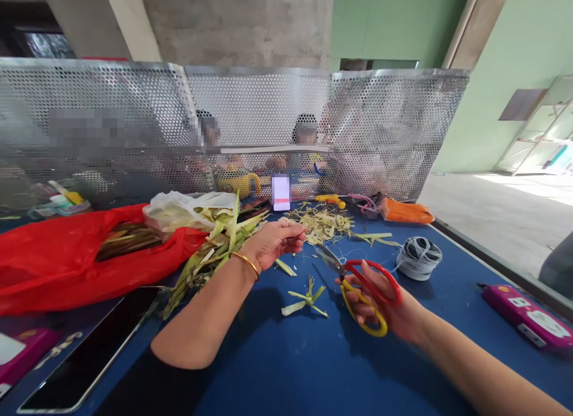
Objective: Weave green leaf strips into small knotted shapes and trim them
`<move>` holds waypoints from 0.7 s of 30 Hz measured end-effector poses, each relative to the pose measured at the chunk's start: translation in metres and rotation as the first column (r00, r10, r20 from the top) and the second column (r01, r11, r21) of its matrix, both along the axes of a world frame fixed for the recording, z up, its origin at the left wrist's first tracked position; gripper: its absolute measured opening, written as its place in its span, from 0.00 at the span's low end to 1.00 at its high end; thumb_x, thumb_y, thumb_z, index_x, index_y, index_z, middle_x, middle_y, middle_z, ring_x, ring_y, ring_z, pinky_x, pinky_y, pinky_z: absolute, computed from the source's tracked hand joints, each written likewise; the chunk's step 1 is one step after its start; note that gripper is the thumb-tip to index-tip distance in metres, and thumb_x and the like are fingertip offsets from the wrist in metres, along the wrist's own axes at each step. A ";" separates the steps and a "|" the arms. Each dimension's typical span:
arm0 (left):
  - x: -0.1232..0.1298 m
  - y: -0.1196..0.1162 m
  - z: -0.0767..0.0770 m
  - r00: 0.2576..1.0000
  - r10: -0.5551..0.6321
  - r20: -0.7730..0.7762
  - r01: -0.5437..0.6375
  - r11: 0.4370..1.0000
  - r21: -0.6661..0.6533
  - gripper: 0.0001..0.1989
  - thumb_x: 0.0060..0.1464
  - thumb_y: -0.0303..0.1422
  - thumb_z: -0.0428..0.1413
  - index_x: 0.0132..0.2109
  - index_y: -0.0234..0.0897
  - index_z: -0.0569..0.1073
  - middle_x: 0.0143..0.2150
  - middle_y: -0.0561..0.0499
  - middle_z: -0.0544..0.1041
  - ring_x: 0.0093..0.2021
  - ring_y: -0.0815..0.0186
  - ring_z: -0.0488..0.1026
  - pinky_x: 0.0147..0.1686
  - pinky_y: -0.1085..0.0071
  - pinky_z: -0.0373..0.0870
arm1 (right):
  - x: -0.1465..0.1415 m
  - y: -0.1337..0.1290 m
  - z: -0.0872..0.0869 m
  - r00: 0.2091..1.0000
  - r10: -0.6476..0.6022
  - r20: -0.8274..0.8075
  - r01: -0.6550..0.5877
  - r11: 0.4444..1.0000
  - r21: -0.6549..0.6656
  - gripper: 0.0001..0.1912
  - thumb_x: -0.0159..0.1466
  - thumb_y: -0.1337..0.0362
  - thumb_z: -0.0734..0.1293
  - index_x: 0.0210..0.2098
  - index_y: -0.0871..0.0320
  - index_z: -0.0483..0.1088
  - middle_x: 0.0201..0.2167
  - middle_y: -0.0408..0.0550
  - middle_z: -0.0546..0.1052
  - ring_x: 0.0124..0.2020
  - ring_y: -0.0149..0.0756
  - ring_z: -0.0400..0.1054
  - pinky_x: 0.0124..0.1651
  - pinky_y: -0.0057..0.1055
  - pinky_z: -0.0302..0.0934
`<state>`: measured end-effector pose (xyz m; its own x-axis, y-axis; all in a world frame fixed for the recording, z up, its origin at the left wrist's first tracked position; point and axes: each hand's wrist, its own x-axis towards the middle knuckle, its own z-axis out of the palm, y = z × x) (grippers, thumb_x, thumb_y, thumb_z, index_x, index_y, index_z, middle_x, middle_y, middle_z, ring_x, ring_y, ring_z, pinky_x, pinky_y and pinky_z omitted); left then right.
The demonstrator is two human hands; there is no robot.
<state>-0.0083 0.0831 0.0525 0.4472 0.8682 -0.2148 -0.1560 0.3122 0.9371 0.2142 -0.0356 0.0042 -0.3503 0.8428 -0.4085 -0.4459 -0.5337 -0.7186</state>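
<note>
My left hand point(276, 244), with a gold bangle at the wrist, is raised over the blue table. Thumb and fingers are pinched together; what lies between them is too small to make out. My right hand point(394, 305) grips scissors point(369, 329) with one red and one yellow handle loop. Their blades are slightly apart and point toward my left hand's fingertips. Between the hands, nearer to me, a small star-shaped piece of pale green leaf strips point(308, 299) lies on the table. Leaf scraps point(329, 225) are piled behind the blades.
Long green leaf strips point(201, 258) and a red plastic bag point(80, 249) fill the left. A ball of grey cord point(419, 258), an orange packet point(407, 211) and a purple case point(528, 317) are at right. Perforated metal panels point(264, 105) stand behind, people beyond them. A tablet-like device point(89, 350) lies front left.
</note>
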 end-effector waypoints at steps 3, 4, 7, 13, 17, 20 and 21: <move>0.000 0.000 0.000 1.000 -0.010 -0.011 0.010 1.000 0.001 0.03 0.52 0.26 0.59 0.31 0.29 0.75 0.25 0.51 0.75 0.22 0.75 0.70 0.24 0.79 0.70 | -0.001 0.005 -0.008 0.994 -0.021 0.103 0.017 0.999 0.044 0.19 0.60 0.48 0.65 0.34 0.59 0.68 0.22 0.38 0.64 0.15 0.20 0.52 0.22 0.23 0.60; 0.000 0.000 -0.001 1.000 -0.015 -0.013 0.015 1.000 0.003 0.03 0.52 0.26 0.59 0.31 0.29 0.75 0.25 0.51 0.75 0.22 0.75 0.70 0.24 0.79 0.70 | 0.000 0.006 -0.010 0.989 -0.033 0.145 0.022 0.997 0.075 0.18 0.60 0.48 0.66 0.35 0.59 0.68 0.22 0.37 0.64 0.15 0.20 0.51 0.21 0.22 0.59; 0.000 0.000 -0.001 1.000 -0.027 -0.013 0.027 1.000 0.014 0.03 0.51 0.27 0.60 0.31 0.30 0.75 0.25 0.51 0.75 0.22 0.75 0.70 0.24 0.79 0.70 | 0.005 0.003 -0.012 0.921 -0.052 0.386 -0.027 0.980 0.197 0.20 0.59 0.46 0.65 0.35 0.58 0.68 0.20 0.36 0.63 0.13 0.21 0.50 0.20 0.24 0.59; 0.000 -0.009 0.007 0.998 -0.003 -0.061 0.008 0.998 0.069 0.05 0.48 0.29 0.62 0.30 0.30 0.75 0.25 0.52 0.75 0.22 0.75 0.70 0.25 0.78 0.70 | 0.029 -0.023 -0.006 -0.005 -0.282 0.960 -0.477 0.844 0.245 0.19 0.58 0.57 0.65 0.48 0.57 0.69 0.28 0.48 0.76 0.29 0.40 0.71 0.29 0.31 0.60; 0.006 -0.022 0.012 0.985 -0.016 -0.169 0.042 0.988 0.149 0.07 0.47 0.32 0.63 0.30 0.31 0.76 0.25 0.51 0.76 0.22 0.74 0.70 0.26 0.76 0.70 | 0.038 -0.039 0.002 -0.365 -0.379 0.850 -0.626 0.776 0.077 0.19 0.58 0.64 0.65 0.50 0.55 0.70 0.35 0.53 0.77 0.32 0.44 0.73 0.30 0.31 0.60; 0.015 -0.035 0.012 0.971 -0.070 -0.229 0.117 0.973 0.200 0.07 0.46 0.32 0.62 0.31 0.31 0.77 0.26 0.51 0.77 0.21 0.74 0.70 0.25 0.75 0.69 | 0.033 -0.033 0.022 -0.288 -0.494 0.820 -0.693 0.699 0.178 0.08 0.60 0.63 0.65 0.37 0.54 0.75 0.33 0.50 0.75 0.30 0.39 0.72 0.28 0.30 0.60; 0.018 -0.040 0.012 0.969 -0.086 -0.233 0.137 0.968 0.209 0.07 0.46 0.32 0.62 0.31 0.32 0.77 0.26 0.51 0.77 0.21 0.74 0.70 0.25 0.76 0.69 | 0.028 -0.028 0.030 -0.174 -0.556 0.813 -0.688 0.659 0.303 0.10 0.62 0.63 0.63 0.42 0.52 0.74 0.35 0.49 0.75 0.31 0.37 0.71 0.30 0.29 0.61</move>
<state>0.0098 0.0429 0.0647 0.5072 0.8524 -0.1269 0.0864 0.0962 0.9916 0.2427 -0.0634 0.0343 -0.2315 0.9571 0.1744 0.9511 0.2604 -0.1664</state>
